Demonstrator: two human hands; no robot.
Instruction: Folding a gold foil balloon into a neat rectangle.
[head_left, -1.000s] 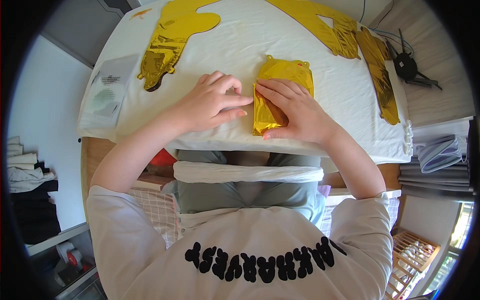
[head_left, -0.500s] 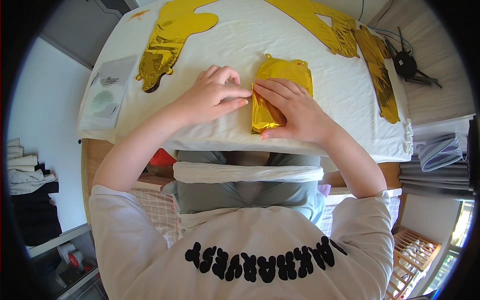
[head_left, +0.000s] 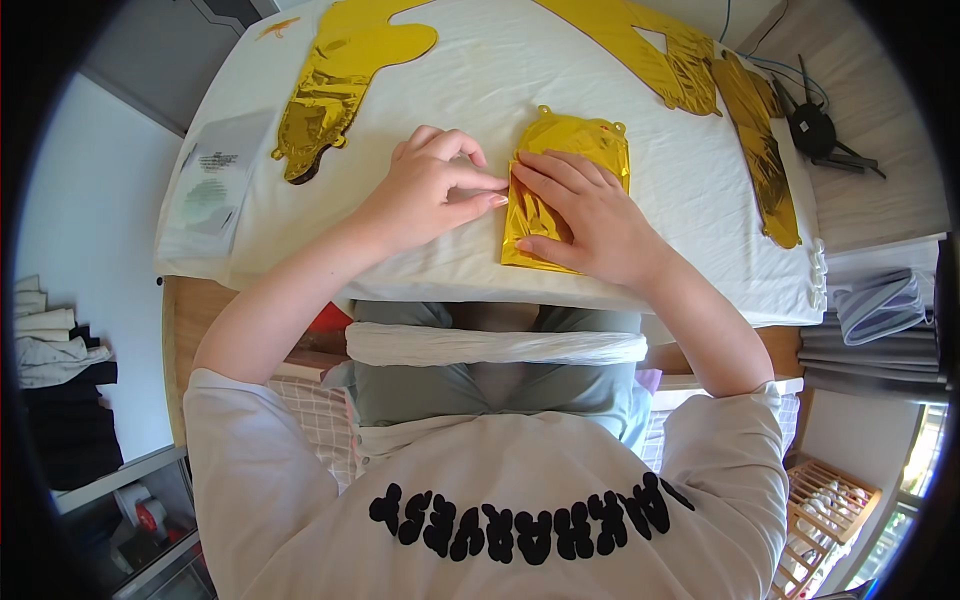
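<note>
A gold foil balloon (head_left: 580, 138), folded into a flat, roughly rectangular packet, lies on the white-covered table in front of me. My right hand (head_left: 590, 215) rests flat across its middle, fingers stretched toward its left edge and thumb lower down, covering part of the foil. Beside that left edge is my left hand (head_left: 440, 188); its index fingertip reaches the edge, the thumb is held apart below, and the other fingers are curled. Nothing shows between its thumb and finger.
More flat gold foil balloons lie at the far left (head_left: 325, 100), far right (head_left: 650, 60) and right edge (head_left: 760, 150) of the table (head_left: 450, 270). A clear plastic bag (head_left: 205, 190) is at the left. A black device with antennas (head_left: 812, 130) stands at the right.
The right thumb has moved up from the packet's lower edge onto its foil. The packet has shifted slightly and its upper part looks flatter. My left hand has moved slightly right.
</note>
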